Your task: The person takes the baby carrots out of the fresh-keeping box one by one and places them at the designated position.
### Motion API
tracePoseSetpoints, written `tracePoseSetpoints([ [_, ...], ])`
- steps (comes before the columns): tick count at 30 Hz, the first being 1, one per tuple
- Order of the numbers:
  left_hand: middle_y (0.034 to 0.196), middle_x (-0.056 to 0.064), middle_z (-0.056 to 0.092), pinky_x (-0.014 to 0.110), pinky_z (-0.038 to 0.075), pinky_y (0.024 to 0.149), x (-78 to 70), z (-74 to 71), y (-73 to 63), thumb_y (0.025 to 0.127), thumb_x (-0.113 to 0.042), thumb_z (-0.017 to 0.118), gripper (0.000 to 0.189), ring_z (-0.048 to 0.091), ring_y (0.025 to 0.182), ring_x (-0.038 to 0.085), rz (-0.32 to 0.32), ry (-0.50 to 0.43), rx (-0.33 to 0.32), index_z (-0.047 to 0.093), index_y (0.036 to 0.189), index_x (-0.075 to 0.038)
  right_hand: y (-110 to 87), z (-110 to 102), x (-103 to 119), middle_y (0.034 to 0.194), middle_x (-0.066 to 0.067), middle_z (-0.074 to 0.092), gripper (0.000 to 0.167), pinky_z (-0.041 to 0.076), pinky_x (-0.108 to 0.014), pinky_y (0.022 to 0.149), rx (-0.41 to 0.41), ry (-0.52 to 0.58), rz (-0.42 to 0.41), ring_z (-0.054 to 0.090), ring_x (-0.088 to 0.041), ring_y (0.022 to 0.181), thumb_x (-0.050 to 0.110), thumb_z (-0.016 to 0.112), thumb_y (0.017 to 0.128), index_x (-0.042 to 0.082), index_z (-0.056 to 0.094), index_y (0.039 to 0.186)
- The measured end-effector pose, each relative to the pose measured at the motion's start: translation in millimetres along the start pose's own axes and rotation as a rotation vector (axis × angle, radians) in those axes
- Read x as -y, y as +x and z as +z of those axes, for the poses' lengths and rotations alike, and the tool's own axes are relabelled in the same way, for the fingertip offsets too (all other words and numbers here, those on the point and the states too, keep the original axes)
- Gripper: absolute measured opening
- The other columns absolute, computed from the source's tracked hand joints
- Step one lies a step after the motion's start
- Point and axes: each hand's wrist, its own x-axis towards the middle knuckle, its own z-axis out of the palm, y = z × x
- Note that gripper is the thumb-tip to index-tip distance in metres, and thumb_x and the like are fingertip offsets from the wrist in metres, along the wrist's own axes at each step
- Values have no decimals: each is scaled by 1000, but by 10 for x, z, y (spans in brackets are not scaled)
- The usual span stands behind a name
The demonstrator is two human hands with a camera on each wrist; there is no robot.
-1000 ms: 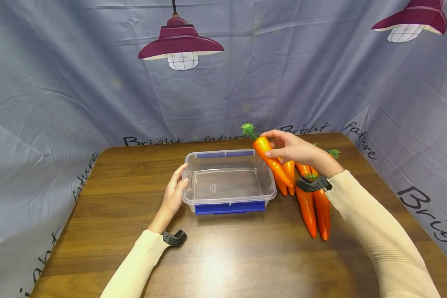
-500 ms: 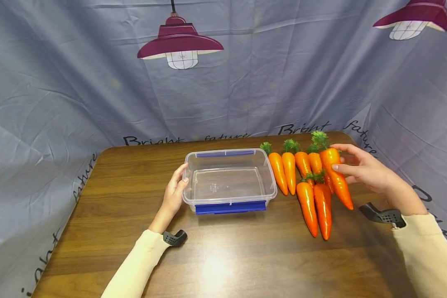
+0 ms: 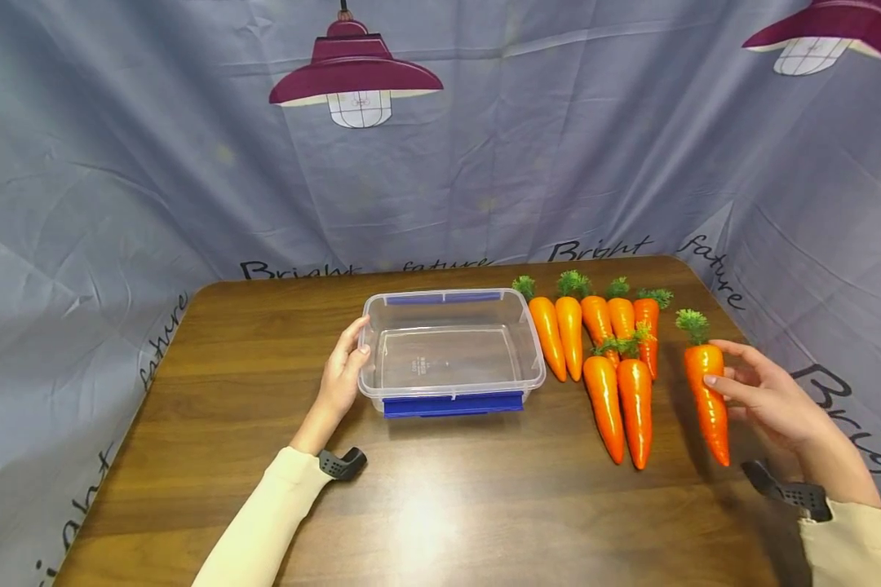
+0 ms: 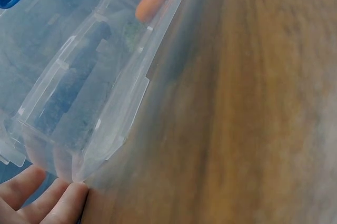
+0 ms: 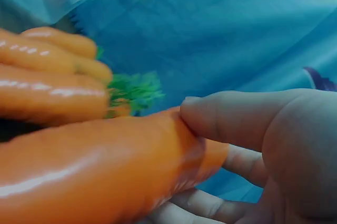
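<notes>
An orange carrot with a green leafy top [image 3: 707,399] is pinched between the thumb and fingers of my right hand [image 3: 774,399], at the table's right side. The right wrist view shows the thumb [image 5: 221,116] on the upper side of this carrot [image 5: 95,166], other fingers below. My left hand [image 3: 341,371] holds the left end of a clear plastic food container [image 3: 451,391] with blue clips, thumb at the rim. In the left wrist view, fingertips [image 4: 68,195] touch the container's outer wall [image 4: 63,103]. No lid is on it, and its inside is bare.
Several more carrots [image 3: 605,408] lie right of the container, in a back row and a front pair. The wooden table [image 3: 264,326] reaches to a grey curtain [image 3: 455,163] printed with lamps, behind and at both sides.
My right hand has carried the carrot rightward and toward me, from over the container's right edge, past the other carrots. My left hand and the container have stayed in place.
</notes>
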Motion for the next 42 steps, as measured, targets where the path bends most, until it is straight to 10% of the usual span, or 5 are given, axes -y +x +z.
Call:
tracePoseSetpoints([
  [6,154,28,44,40,54,94,-21,-6,-7,102,-10,42,51,50,130,45,2,-28,-3,40,153,-2,24,221,-124,96,29,64,54,59,-29,63,-68,-282,80,68,-2,80,4,56,101,43,40,135],
  [10,152,30,45,33,55,90,-11,-4,-14,102,-8,42,50,50,127,44,0,-45,-4,40,152,-1,62,336,-164,95,28,61,52,60,-32,64,-82,-346,118,67,-1,82,9,59,101,22,36,146],
  [22,151,31,46,40,52,96,-14,-24,-22,102,-9,41,51,48,130,45,1,-42,-5,39,153,0,119,449,-234,125,-31,60,66,62,-31,67,-55,-415,174,65,1,84,12,61,101,-10,21,150],
  [32,163,23,35,63,36,116,16,-109,-47,105,-12,40,51,37,147,47,-17,50,14,37,156,-4,189,400,-245,105,-4,67,65,61,-30,67,-70,-428,206,64,2,80,19,57,104,-14,23,148],
  [42,155,28,43,59,55,97,-87,-424,-110,111,-25,33,51,51,134,50,-148,166,44,32,160,-9,232,311,-224,108,-15,67,64,61,-29,67,-94,-471,238,64,1,78,23,53,105,-16,25,147],
])
